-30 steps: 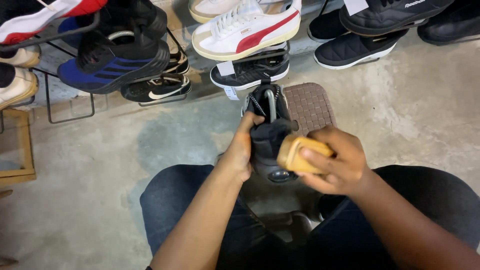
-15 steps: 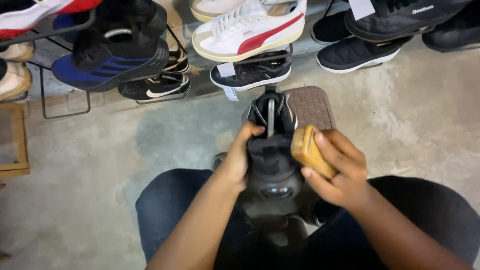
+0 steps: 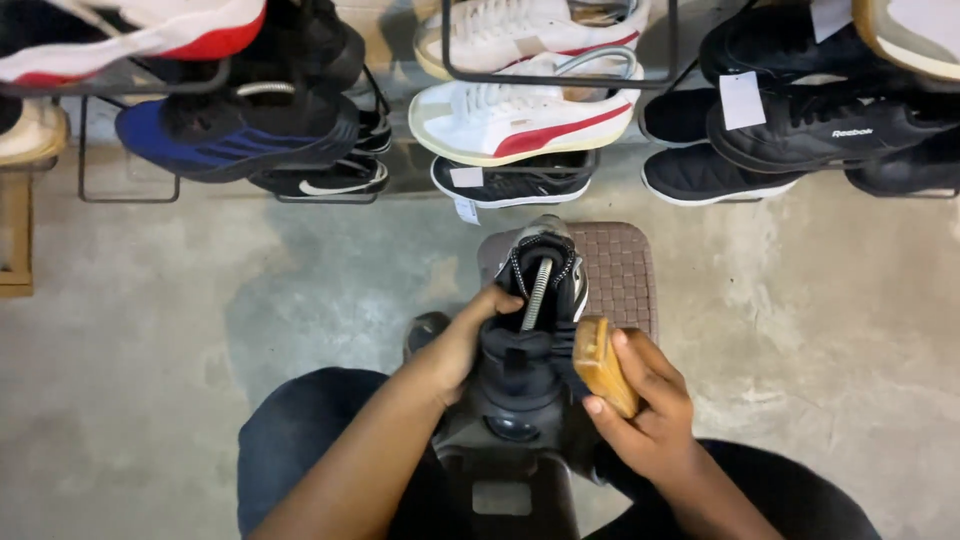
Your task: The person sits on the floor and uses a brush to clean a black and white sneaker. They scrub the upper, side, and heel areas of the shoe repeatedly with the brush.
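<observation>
— Hands first: what's each one doing?

— Left hand (image 3: 462, 345) is clasped on the side of the black shoe (image 3: 530, 330), steadying it on the stand between the knees. Right hand (image 3: 640, 420) grips the wooden brush (image 3: 603, 365).

— Anything different from a moment ago?

— Yes. The brush lay over the shoe's upper; now it's tipped upright against the right flank, so the brushing seems to have moved to that side.

— Surroundings?

— A brown woven stool (image 3: 620, 270) behind, and a rack of sneakers (image 3: 520, 120) beyond.

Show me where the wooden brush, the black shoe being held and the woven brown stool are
wooden brush (image 3: 604, 364), head view, on its tan wooden back.
black shoe (image 3: 520, 352), head view, on its tongue.
woven brown stool (image 3: 618, 270), head view, on the bare woven top.
</observation>
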